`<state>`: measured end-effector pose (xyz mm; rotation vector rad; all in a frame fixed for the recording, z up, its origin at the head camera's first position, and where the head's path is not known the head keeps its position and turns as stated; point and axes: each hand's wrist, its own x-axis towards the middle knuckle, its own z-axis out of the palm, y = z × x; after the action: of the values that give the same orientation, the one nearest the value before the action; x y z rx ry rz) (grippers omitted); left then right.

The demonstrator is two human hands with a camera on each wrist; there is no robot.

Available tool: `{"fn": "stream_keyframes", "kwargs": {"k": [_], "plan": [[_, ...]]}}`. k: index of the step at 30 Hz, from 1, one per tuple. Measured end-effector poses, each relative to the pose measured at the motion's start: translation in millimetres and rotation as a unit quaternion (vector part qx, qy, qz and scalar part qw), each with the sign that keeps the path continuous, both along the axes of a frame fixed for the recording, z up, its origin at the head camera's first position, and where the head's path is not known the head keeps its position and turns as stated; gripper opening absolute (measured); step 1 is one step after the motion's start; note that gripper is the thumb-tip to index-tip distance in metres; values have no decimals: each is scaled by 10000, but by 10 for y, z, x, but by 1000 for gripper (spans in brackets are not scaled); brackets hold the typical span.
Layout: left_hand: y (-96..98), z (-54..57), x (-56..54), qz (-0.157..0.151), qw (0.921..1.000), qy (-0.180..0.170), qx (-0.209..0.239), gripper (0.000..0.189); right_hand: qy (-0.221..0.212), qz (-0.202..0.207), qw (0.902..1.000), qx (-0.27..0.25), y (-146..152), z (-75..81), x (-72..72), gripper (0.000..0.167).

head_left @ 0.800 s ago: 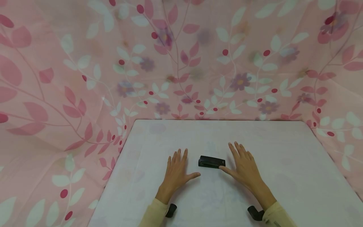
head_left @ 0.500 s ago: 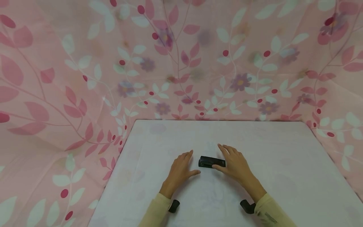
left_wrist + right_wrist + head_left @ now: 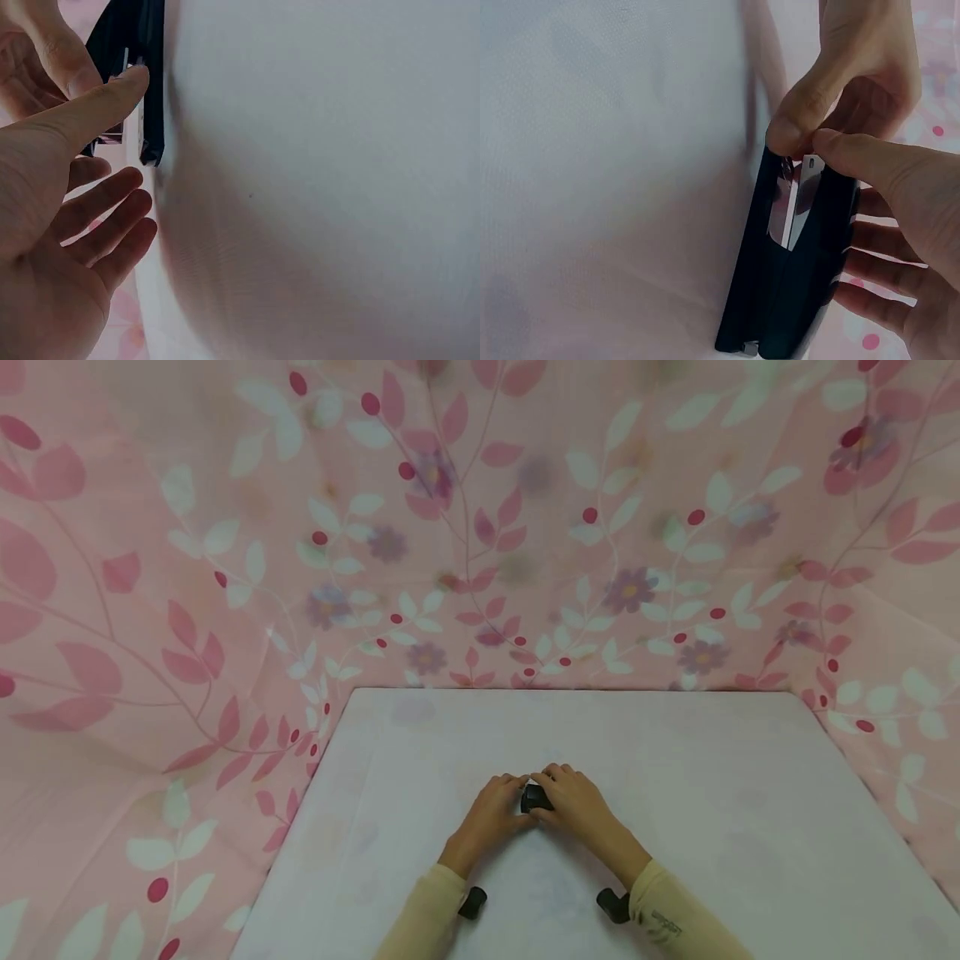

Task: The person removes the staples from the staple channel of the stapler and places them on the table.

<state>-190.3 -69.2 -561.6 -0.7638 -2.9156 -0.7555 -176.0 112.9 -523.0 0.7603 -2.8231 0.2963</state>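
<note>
A black stapler is held between both hands near the middle of the white table. The right hand grips its upper arm, thumb on one side and fingers on the other, as the right wrist view shows. At the stapler's front end, the left hand lays its thumb against the base, its other fingers loosely bent around that end. A gap between base and upper arm shows the metal staple channel. In the head view the hands cover most of the stapler.
A pink floral cloth hangs behind and beside the table. Black wrist-worn devices sit below both wrists, by the pale yellow sleeves.
Both hands have moved inward and come together on the stapler. The right hand has taken hold of it, and the left hand has reached its end. The head view has tilted slightly.
</note>
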Motion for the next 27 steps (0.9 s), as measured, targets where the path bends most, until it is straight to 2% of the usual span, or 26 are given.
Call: {"fn": "stream_keyframes", "kwargs": {"k": [7, 15, 22, 27], "plan": [[17, -26, -52, -122, 9998, 48, 129, 46, 54, 28, 10000, 51, -60, -39, -10, 45], [17, -79, -104, -122, 9997, -25, 218, 39, 10, 10, 10000, 66, -74, -46, -44, 35], [-11, -112, -114, -131, 9991, 200, 342, 30, -153, -1, 9998, 127, -79, -25, -58, 34], [-19, -113, -120, -198, 9985, 281, 415, 28, -33, 36, 9999, 139, -66, -39, -71, 34]]}}
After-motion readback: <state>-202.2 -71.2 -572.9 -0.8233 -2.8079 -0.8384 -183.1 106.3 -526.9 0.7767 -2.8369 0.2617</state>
